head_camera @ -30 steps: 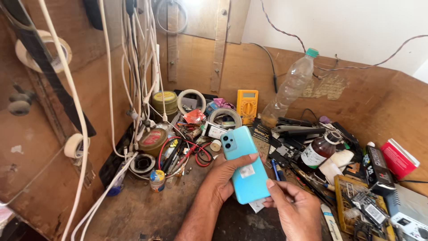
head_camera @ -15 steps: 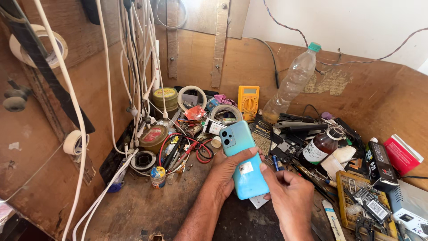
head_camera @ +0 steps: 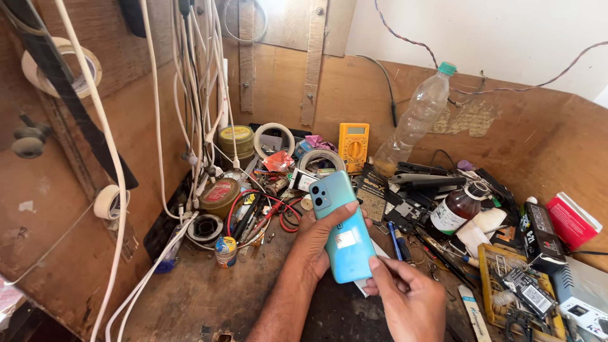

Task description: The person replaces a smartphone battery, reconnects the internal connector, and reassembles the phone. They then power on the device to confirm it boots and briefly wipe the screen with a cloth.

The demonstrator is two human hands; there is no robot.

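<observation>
**Phone held back-up over a crowded bench**

The wooden workbench [head_camera: 190, 297] is heaped with tools and wires. A clear plastic bottle [head_camera: 415, 123] leans against its back wall beside a yellow multimeter [head_camera: 353, 145]. Above the clutter, the turquoise phone [head_camera: 342, 228] sits tilted, camera end away. The left hand [head_camera: 316, 237] is wrapped around its edge; the right hand [head_camera: 405, 294] has crept up and now pinches the near corner, suggesting work at that edge.

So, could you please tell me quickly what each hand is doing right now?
Left hand: closed around the light blue rectangular phone.
Right hand: pinching the phone's lower edge.
</observation>
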